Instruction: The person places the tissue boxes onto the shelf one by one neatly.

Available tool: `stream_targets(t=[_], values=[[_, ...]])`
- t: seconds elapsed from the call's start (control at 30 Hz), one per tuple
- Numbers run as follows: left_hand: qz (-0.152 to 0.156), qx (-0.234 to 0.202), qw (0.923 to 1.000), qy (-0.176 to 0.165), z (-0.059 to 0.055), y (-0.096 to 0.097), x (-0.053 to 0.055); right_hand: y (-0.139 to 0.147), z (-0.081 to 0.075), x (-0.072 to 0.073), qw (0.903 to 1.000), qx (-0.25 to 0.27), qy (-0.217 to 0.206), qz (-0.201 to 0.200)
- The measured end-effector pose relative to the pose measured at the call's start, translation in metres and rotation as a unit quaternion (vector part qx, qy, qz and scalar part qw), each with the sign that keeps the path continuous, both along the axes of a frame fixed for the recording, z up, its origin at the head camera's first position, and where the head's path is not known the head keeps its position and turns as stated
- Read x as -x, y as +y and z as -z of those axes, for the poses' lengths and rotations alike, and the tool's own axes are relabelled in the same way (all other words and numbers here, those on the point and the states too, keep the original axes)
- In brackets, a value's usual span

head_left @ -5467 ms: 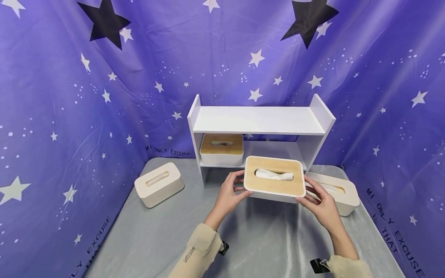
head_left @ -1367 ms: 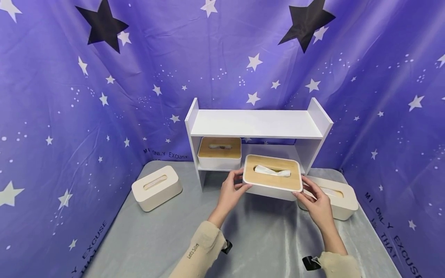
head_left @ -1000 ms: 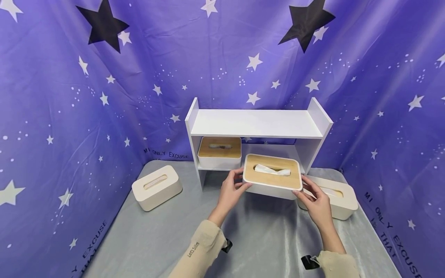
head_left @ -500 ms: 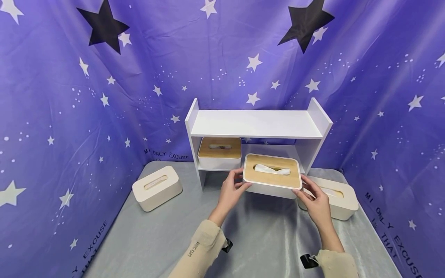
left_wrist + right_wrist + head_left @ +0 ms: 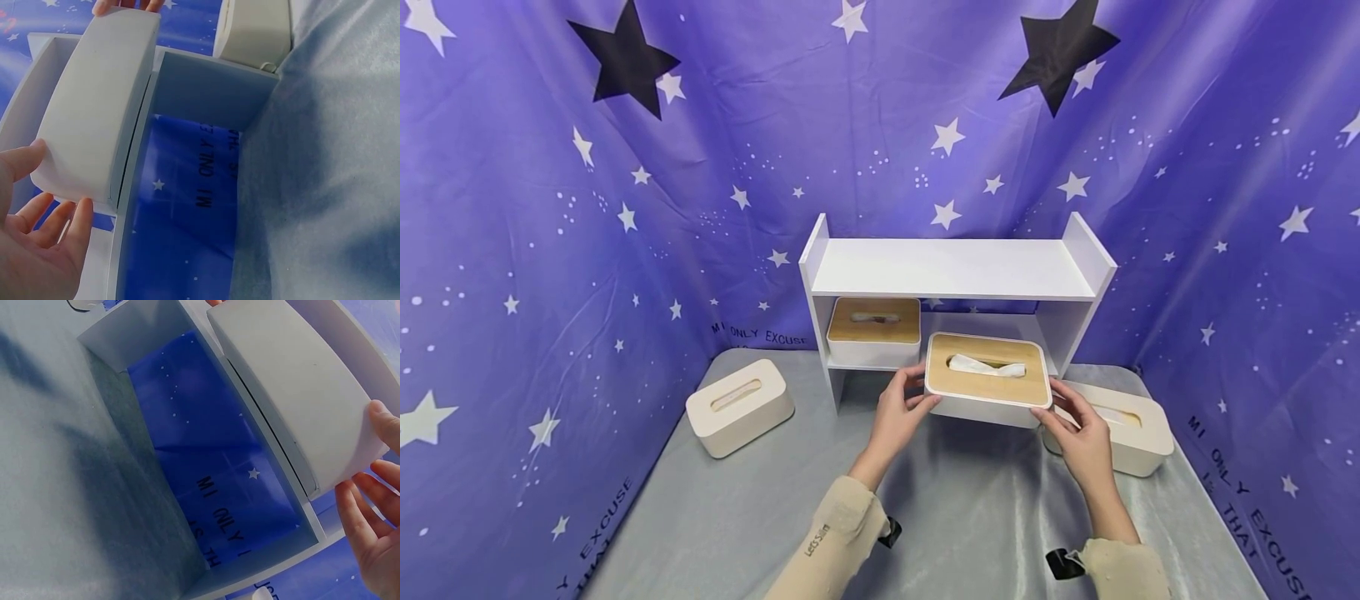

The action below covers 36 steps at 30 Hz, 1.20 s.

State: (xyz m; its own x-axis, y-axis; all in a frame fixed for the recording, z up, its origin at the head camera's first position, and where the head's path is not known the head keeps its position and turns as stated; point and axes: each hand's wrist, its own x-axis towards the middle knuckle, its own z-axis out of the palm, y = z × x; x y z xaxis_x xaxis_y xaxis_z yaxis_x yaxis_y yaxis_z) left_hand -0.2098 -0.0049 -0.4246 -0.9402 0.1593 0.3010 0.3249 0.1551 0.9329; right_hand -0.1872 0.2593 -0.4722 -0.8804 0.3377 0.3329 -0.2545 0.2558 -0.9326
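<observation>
Pinched at its two short ends, the held tissue box [image 5: 987,392] is gripped between the person's left hand [image 5: 901,421] and right hand [image 5: 1082,435], thumbs on its smooth white front wall, fingers against the ends. It is at the front edge of the lower board [image 5: 981,323] of a shelf unit [image 5: 955,268], right of centre; whether its base bears on that board cannot be told. Its lid [image 5: 988,387], pale, wood-grained and rounded at the corners, has a long slot showing crumpled white tissue [image 5: 985,366]. Four boxes show in all: two white with wood-toned lids, two plain cream. The second wood-lidded box [image 5: 874,335] stands on the same board, beside the left side panel [image 5: 814,250]. The left cream box [image 5: 741,412] sits angled near the back left corner of the table [image 5: 737,508]; the right cream box [image 5: 1131,442] is near the right edge, partly hidden by the right hand. Flat and white, the shelf unit has two boards and two upright sides, set along the table's back edge. Grey, softly sheened cloth [image 5: 970,517] covers the table. Purple curtains [image 5: 880,125] with white stars and two large black ones surround it.
</observation>
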Motion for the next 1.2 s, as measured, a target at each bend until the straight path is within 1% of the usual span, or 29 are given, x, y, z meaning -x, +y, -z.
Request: stream_targets(t=[0.4,0.8,1.03,1.2], values=[[0.002,-0.03,0.9995,0.002,0.006,0.001,0.003,-0.001,0.0,0.001,0.9998,0.017,0.002,0.008],[-0.008,-0.03,0.9995,-0.007,0.007,0.002,0.004,-0.001,0.001,0.004,0.9997,0.019,0.008,0.01],[-0.01,-0.029,0.9994,-0.013,0.007,0.003,0.005,-0.001,0.004,0.008,0.9996,0.015,0.001,0.024],[-0.009,-0.03,0.9994,-0.016,0.006,0.003,0.006,-0.001,0.004,0.011,0.9996,0.016,0.005,0.025]])
